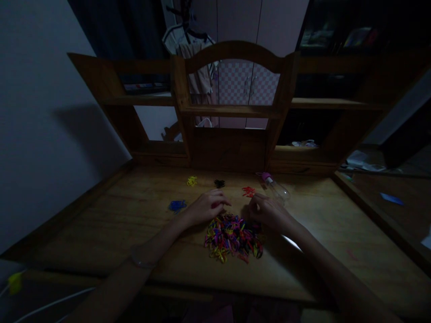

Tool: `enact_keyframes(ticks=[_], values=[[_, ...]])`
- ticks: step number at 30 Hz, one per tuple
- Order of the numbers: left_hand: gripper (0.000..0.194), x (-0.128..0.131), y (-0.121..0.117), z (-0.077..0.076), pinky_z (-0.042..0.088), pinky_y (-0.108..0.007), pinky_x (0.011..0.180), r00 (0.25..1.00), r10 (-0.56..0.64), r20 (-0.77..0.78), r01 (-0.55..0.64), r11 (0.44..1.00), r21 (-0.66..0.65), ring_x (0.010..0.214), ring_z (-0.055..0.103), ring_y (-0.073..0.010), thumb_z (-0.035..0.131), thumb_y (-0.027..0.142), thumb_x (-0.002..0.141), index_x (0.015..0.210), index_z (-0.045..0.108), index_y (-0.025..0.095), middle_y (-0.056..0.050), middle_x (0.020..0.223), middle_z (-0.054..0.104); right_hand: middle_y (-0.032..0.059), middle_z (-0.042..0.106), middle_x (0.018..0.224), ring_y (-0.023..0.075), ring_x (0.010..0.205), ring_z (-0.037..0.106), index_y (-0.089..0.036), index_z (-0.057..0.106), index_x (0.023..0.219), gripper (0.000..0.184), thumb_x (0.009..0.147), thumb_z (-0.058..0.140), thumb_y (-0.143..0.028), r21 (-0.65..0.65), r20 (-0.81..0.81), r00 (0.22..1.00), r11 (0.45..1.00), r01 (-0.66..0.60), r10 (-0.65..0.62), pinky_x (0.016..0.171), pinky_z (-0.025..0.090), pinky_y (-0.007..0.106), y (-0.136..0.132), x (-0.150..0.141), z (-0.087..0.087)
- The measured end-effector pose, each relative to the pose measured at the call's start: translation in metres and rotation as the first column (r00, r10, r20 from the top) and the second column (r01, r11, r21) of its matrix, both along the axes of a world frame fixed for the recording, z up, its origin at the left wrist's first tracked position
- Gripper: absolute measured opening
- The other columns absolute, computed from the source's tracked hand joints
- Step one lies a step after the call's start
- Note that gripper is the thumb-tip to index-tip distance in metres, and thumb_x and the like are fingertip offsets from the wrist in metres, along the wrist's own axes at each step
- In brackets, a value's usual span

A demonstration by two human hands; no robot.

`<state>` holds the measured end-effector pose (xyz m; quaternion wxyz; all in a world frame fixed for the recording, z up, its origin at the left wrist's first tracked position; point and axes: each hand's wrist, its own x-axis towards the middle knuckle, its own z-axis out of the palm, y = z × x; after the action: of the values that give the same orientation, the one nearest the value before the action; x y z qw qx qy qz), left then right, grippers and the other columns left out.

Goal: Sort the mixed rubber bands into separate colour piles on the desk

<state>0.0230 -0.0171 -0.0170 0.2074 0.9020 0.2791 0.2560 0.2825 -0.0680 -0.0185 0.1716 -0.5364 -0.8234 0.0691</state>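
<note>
A mixed heap of small colourful rubber bands (232,237) lies near the front of the wooden desk. At its upper left edge is my left hand (209,206), fingers bent and thumb held apart, with nothing visible between them. My right hand (266,211) is at the heap's upper right, its fingertips curled together in a pinch; whatever they hold is hidden. Beyond the hands are small single-colour piles: blue bands (177,206), yellow bands (191,181), black bands (219,183) and red bands (248,192). The red pile sits just past my right fingertips.
A clear bottle with a pink cap (278,188) lies on its side behind my right hand. A wooden shelf unit (229,111) rises along the desk's back edge. At the left stands a wall (50,148). The room is dim.
</note>
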Motion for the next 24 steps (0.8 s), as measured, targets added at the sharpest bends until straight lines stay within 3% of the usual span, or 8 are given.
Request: enact_keyframes(ticks=[3, 6, 10, 14, 17, 20, 24], values=[[0.024, -0.003, 0.004, 0.000, 0.044, -0.030, 0.083, 0.999, -0.008, -0.033, 0.010, 0.998, 0.055, 0.089, 0.056, -0.0169, 0.048, 0.006, 0.080, 0.080, 0.068, 0.019, -0.003, 0.086, 0.062, 0.0027, 0.065, 0.082, 0.0149, 0.072, 0.058, -0.018, 0.063, 0.082, 0.008, 0.079, 0.063, -0.026, 0.112, -0.065, 0.996, 0.992, 0.061, -0.054, 0.062, 0.033, 0.024, 0.014, 0.013, 0.003], [0.022, -0.005, 0.010, 0.000, 0.043, -0.029, 0.079, 0.998, 0.027, -0.051, -0.021, 0.993, 0.120, 0.083, 0.054, -0.0170, 0.047, 0.005, 0.078, 0.068, 0.062, 0.018, -0.002, 0.076, 0.059, 0.0017, 0.065, 0.079, 0.0135, 0.068, 0.057, -0.019, 0.065, 0.080, 0.007, 0.078, 0.063, -0.026, 0.124, -0.114, 0.992, 0.990, 0.066, -0.052, 0.060, 0.034, 0.023, 0.033, 0.013, 0.012], [0.022, -0.008, 0.018, -0.001, 0.040, -0.029, 0.073, 0.995, 0.094, -0.018, -0.090, 0.983, 0.162, 0.078, 0.051, -0.0174, 0.042, 0.005, 0.077, 0.065, 0.055, 0.018, -0.003, 0.072, 0.055, 0.0021, 0.068, 0.082, 0.0135, 0.070, 0.059, -0.019, 0.068, 0.080, 0.008, 0.073, 0.065, -0.022, 0.024, -0.150, 0.989, 1.000, -0.016, 0.020, 0.060, 0.037, 0.021, 0.067, -0.018, 0.022], [0.022, -0.014, 0.024, -0.003, 0.039, -0.029, 0.070, 0.990, 0.140, 0.014, -0.141, 0.975, 0.174, 0.076, 0.050, -0.0175, 0.038, 0.005, 0.078, 0.066, 0.051, 0.018, -0.003, 0.071, 0.053, 0.0030, 0.070, 0.082, 0.0157, 0.076, 0.063, -0.020, 0.071, 0.080, 0.011, 0.070, 0.066, -0.021, -0.001, -0.175, 0.985, 1.000, -0.007, 0.007, 0.064, 0.040, 0.021, 0.103, -0.060, 0.018], [0.022, -0.020, 0.025, -0.001, 0.038, -0.028, 0.067, 0.986, 0.164, 0.020, -0.165, 0.970, 0.179, 0.073, 0.049, -0.0173, 0.037, 0.005, 0.078, 0.065, 0.048, 0.018, -0.003, 0.069, 0.052, 0.0028, 0.070, 0.077, 0.0154, 0.072, 0.063, -0.019, 0.071, 0.078, 0.009, 0.072, 0.065, -0.022, -0.015, -0.200, 0.980, 1.000, -0.006, 0.003, 0.061, 0.040, 0.020, 0.119, -0.070, 0.014], [0.022, -0.021, 0.024, 0.000, 0.037, -0.028, 0.066, 0.988, 0.152, 0.015, -0.152, 0.971, 0.185, 0.072, 0.048, -0.0171, 0.038, 0.003, 0.075, 0.061, 0.046, 0.018, -0.003, 0.067, 0.051, 0.0023, 0.069, 0.076, 0.0139, 0.067, 0.062, -0.017, 0.069, 0.083, 0.013, 0.076, 0.063, -0.026, -0.020, -0.229, 0.973, 1.000, -0.007, 0.002, 0.057, 0.039, 0.020, 0.117, -0.056, 0.018], [0.023, -0.014, 0.020, -0.001, 0.036, -0.028, 0.069, 0.997, 0.077, -0.011, -0.074, 0.979, 0.192, 0.072, 0.049, -0.0166, 0.042, 0.001, 0.071, 0.056, 0.045, 0.018, -0.002, 0.064, 0.052, 0.0020, 0.066, 0.075, 0.0130, 0.064, 0.057, -0.016, 0.066, 0.088, 0.017, 0.082, 0.057, -0.030, 0.026, -0.242, 0.970, 1.000, 0.005, 0.002, 0.055, 0.037, 0.021, 0.084, -0.022, 0.027]])
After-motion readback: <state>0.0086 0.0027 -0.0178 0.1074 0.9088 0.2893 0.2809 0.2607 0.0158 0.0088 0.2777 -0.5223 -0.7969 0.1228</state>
